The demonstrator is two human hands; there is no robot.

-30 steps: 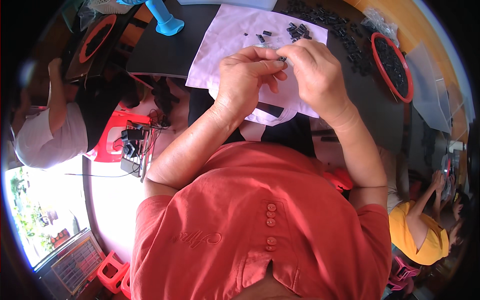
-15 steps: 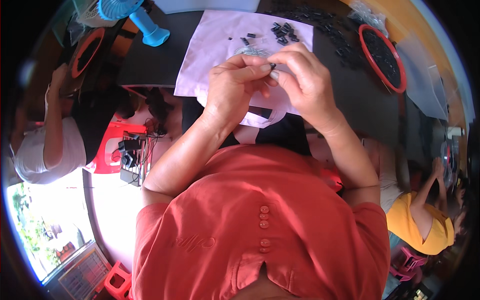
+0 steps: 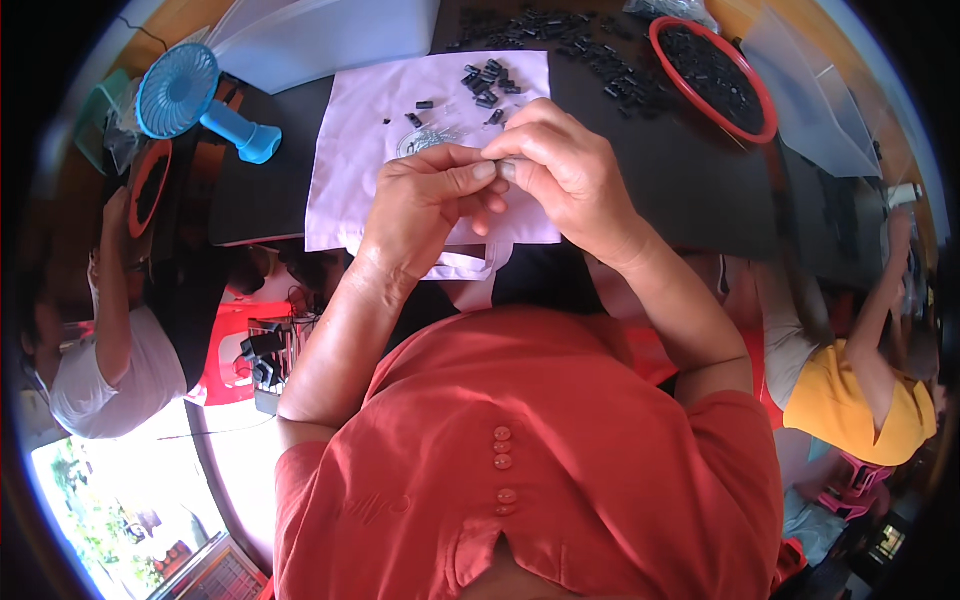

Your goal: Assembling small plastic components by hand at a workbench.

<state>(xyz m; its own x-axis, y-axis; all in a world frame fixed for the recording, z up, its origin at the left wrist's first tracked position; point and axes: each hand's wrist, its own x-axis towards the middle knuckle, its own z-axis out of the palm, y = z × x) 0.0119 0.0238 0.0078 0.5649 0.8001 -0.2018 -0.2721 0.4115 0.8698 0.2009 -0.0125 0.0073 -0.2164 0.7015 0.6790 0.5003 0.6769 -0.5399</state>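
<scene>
My left hand [image 3: 430, 195] and my right hand [image 3: 565, 170] meet above the near part of a pale pink cloth bag [image 3: 340, 180]. Thumb and forefinger of each are pinched together, tip to tip, on a small black piece, which the fingertips almost wholly hide. Just beyond my left hand lies a heap of thin silvery metal bits [image 3: 425, 140]. A small pile of short black cylindrical pieces [image 3: 490, 80] sits farther back on the cloth, with a few loose ones nearer the hands.
Many more black pieces [image 3: 610, 70] are strewn over the dark table [image 3: 670, 180]. A red-rimmed tray [image 3: 768, 118] full of them stands at far right, beside a clear plastic bin [image 3: 805, 85]. At left are a blue fan [image 3: 235, 130] and a translucent bin [image 3: 320, 40]. People sit on both sides.
The view has shifted, so the table things appear farther left. Both hands stay pinched together; the black piece, visible between the fingertips before, is now mostly covered.
</scene>
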